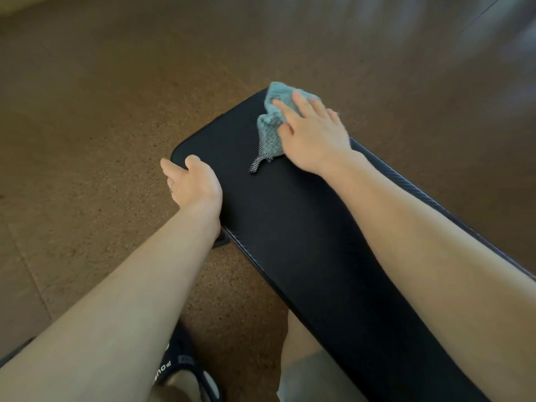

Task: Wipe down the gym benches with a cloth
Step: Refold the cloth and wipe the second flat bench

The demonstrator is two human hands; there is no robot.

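A black padded gym bench (278, 221) runs from the lower right toward the middle of the view. Near its far end lies a crumpled light-blue cloth (271, 126) with a checked corner trailing toward me. My right hand (311, 134) lies flat on the cloth, fingers spread, pressing it onto the pad at the far right edge. My left hand (191, 181) grips the bench's near-left corner, thumb on top and fingers curled over the side. A ring shows on one finger.
Brown speckled rubber floor (101, 111) surrounds the bench. My leg and a dark shoe (179, 369) with white lettering stand on the floor at the bottom, left of the bench. A black bench foot (222, 240) peeks out under the left edge.
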